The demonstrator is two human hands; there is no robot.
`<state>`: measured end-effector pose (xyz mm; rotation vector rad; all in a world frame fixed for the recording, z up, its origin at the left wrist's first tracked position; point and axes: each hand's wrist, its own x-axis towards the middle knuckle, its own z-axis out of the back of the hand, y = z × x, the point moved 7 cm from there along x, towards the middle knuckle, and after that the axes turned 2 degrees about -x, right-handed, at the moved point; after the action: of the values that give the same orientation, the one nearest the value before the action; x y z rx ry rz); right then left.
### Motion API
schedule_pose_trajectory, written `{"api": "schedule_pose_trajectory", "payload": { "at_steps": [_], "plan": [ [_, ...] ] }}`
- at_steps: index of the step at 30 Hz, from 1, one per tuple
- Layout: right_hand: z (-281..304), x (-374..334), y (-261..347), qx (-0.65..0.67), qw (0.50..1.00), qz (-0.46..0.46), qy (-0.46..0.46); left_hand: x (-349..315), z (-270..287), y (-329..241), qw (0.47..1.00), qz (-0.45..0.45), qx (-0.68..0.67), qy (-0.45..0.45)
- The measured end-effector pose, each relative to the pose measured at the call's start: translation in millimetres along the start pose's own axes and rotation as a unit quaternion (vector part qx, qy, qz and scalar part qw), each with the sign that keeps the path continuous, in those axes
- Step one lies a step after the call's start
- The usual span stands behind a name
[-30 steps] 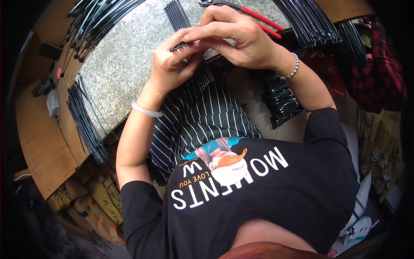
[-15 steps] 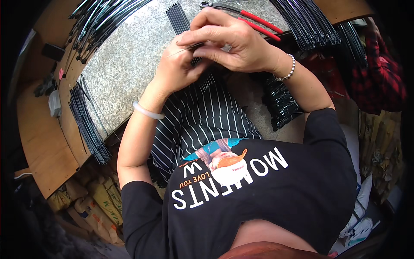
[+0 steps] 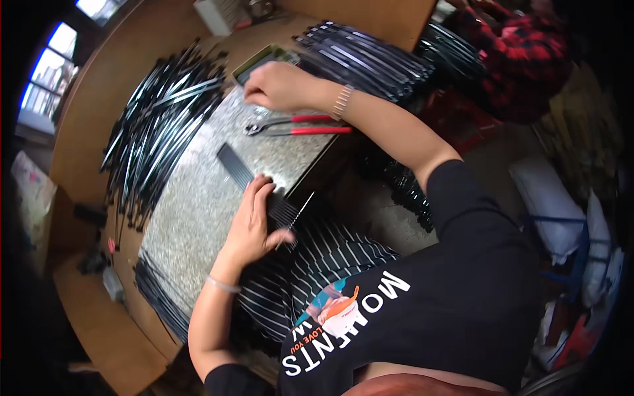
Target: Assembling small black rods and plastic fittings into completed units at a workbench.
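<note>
A flat row of thin black rods point(image 3: 232, 165) lies side by side, reaching from the stone tabletop over its near edge. My left hand point(image 3: 251, 224) holds it at that edge, fingers stretched across it and the thumb spread near its close end. A pale dotted line shows along one side there. Farther off, my right hand point(image 3: 281, 86) hangs over the far part of the table, beside a small greenish tray point(image 3: 246, 67). Its fingers are curled and blurred, so what they hold, if anything, is hidden. Red-handled pliers point(image 3: 300, 125) lie just nearer than that hand.
Loose black rods point(image 3: 162, 132) are heaped at the table's left, with another bundle point(image 3: 363, 56) at the back and a third point(image 3: 158, 297) at the lower left. A person in a red checked sleeve point(image 3: 522, 63) is at the far right. White sacks point(image 3: 545, 198) stand at right.
My right hand has left the rods and my left hand, moving out over the table toward the tray. My left hand stays on the row. The view has swung, showing more of the table's back.
</note>
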<state>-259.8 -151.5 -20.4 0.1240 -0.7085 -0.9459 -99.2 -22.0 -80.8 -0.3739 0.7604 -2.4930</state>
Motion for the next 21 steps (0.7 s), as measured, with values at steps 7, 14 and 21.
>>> {"api": "schedule_pose_trajectory", "payload": {
  "at_steps": [7, 14, 21],
  "plan": [
    [-28.2, 35.4, -84.1, -0.151, 0.960, -0.160, 0.173, -7.4, -14.2, -35.7, 0.995, 0.009, 0.081, 0.057],
    [-29.0, 43.6, -77.9, -0.178, 0.974, -0.109, 0.088, -23.5, -42.1, -8.5, 0.963, -0.001, 0.207, -0.172],
    [13.3, -30.9, 33.1, -0.007, 0.992, 0.096, -0.077, -58.5, 11.0, -61.7, 0.947, -0.081, -0.072, -0.302]
  ]
}}
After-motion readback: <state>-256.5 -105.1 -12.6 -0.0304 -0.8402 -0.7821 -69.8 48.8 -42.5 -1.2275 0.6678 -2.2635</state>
